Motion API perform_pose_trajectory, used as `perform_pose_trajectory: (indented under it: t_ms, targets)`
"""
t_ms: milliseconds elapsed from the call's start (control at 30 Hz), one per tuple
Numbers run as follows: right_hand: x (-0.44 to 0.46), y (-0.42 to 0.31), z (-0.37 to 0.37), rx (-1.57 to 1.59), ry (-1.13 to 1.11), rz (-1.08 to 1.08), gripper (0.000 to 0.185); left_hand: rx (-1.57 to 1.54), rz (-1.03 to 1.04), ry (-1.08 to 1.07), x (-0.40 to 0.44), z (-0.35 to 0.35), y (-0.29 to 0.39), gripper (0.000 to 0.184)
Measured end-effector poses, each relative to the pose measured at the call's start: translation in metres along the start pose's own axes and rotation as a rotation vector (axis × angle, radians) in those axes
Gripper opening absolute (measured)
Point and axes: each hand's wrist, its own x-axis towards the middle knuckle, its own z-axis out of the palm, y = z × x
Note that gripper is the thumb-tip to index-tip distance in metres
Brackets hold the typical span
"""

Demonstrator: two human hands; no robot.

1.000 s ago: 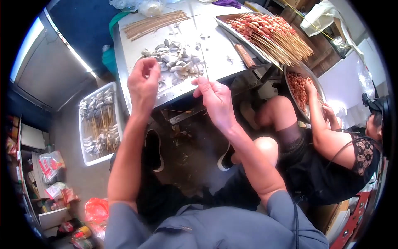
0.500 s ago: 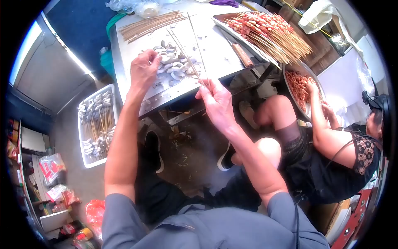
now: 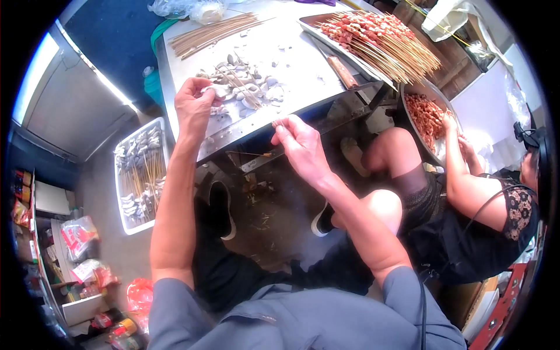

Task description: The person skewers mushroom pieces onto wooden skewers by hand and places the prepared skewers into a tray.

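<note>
My left hand [image 3: 193,106] is closed at the left front of the white table [image 3: 312,79], pinching a pale grey-white piece of food [image 3: 219,90] whose exact kind I cannot make out. To its right, just off the table's front edge, my right hand [image 3: 300,140] is closed in a pinch. Thin wooden skewers [image 3: 248,90] slant from its fingertips toward the left hand, over a loose heap of similar grey-white pieces [image 3: 273,92]. Whether a piece is threaded on them is unclear.
A bundle of bare skewers [image 3: 213,35] lies at the back left. A tray of meat skewers [image 3: 373,44] and a wooden-handled knife [image 3: 343,73] are on the right. A white tray [image 3: 124,201] of filled skewers stands on the floor. Beside me a person reaches into a meat bowl [image 3: 423,116].
The skewers have tipped from upright to slanting left, over the heap. My left hand has lowered slightly and now shows a pale piece; my right hand has also moved slightly down.
</note>
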Motion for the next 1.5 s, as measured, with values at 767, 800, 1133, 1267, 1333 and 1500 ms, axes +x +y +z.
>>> perform_pose_trajectory:
  t_ms: [767, 800, 1133, 1267, 1333, 1500]
  targets:
    - [-0.009, 0.002, 0.013, 0.013, -0.014, 0.038, 0.013, -0.485, -0.061, 0.08, -0.01, -0.001, 0.016, 0.018]
    - [-0.009, 0.002, 0.013, -0.009, -0.03, 0.044, 0.015, -0.514, -0.076, 0.076, -0.012, -0.002, 0.017, 0.017]
    - [-0.008, 0.001, 0.013, 0.041, -0.041, 0.056, 0.015, -0.719, -0.13, 0.12, -0.013, -0.014, 0.026, 0.015]
    - [-0.008, 0.006, 0.015, 0.047, -0.044, 0.033, 0.014, -0.711, -0.088, 0.132, -0.013, -0.014, 0.024, 0.015]
    - [-0.007, 0.01, 0.016, 0.057, -0.05, 0.013, 0.013, -0.719, -0.069, 0.11, -0.013, -0.014, 0.022, 0.016]
    - [-0.007, 0.013, 0.018, 0.075, -0.053, 0.0, 0.013, -0.645, -0.041, 0.114, -0.013, -0.015, 0.021, 0.016]
